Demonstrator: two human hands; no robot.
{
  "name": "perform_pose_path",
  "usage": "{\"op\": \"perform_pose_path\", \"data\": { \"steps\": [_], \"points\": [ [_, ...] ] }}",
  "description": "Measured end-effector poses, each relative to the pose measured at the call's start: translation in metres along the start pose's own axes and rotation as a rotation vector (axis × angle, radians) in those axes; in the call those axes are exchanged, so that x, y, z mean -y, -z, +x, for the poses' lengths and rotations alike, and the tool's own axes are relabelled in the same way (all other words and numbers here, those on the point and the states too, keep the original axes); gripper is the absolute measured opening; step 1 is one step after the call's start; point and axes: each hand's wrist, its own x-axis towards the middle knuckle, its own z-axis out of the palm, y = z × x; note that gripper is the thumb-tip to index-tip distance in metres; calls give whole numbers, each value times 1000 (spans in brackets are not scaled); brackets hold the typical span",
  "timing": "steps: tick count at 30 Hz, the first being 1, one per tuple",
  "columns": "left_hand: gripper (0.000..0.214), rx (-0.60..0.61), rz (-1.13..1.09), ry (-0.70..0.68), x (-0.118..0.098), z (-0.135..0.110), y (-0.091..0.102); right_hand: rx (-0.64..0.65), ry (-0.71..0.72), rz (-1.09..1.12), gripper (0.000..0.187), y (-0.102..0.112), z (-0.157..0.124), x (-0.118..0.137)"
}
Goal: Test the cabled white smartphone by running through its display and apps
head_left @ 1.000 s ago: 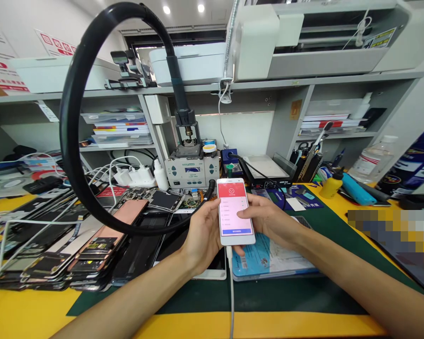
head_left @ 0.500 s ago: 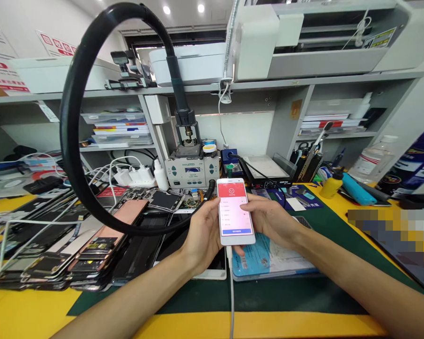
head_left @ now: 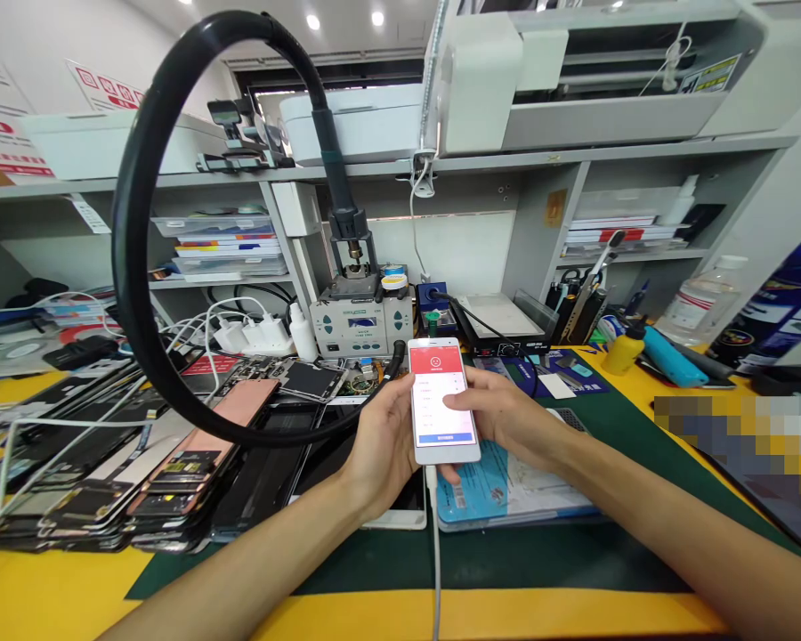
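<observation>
A white smartphone (head_left: 446, 454) is held upright in front of me, its lit screen showing a red band with a face icon, a list and a blue bar. My left hand (head_left: 382, 450) grips its left side, fingers wrapped behind. On the right edge, my right hand (head_left: 507, 414) is closed round the phone, its thumb over the screen. A white cable (head_left: 436, 552) runs from the phone's lower end down past the table edge. Below the hands lie a blue and white flat package (head_left: 473, 499) and a white-framed phone or tablet (head_left: 400, 518) on the green mat (head_left: 540, 561).
Stacked phone parts (head_left: 166, 481) crowd the left. A hot-air station (head_left: 367, 328) with a thick black hose (head_left: 130, 223) looping up stands behind. To the right are a yellow bottle (head_left: 624, 349), a clear bottle (head_left: 700, 303) and a tool holder (head_left: 580, 307).
My right thumb has moved left, further over the phone's screen. Some list entries on the screen look different. Both hands keep their hold, and the view has shifted slightly.
</observation>
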Motion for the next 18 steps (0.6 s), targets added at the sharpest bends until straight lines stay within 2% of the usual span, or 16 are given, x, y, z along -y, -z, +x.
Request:
{"op": "perform_pose_path", "data": {
  "steps": [7, 11, 18],
  "points": [
    [46, 6, -2, 27, 1, 2, 3, -10, 38, -59, 36, 1, 2, -4],
    [48, 12, -9, 35, 2, 3, 5, 41, 36, 9, 33, 2, 0, -4],
    [46, 7, -26, 30, 2, 3, 6, 8, 26, 134, 28, -1, 0, -1]
  ]
}}
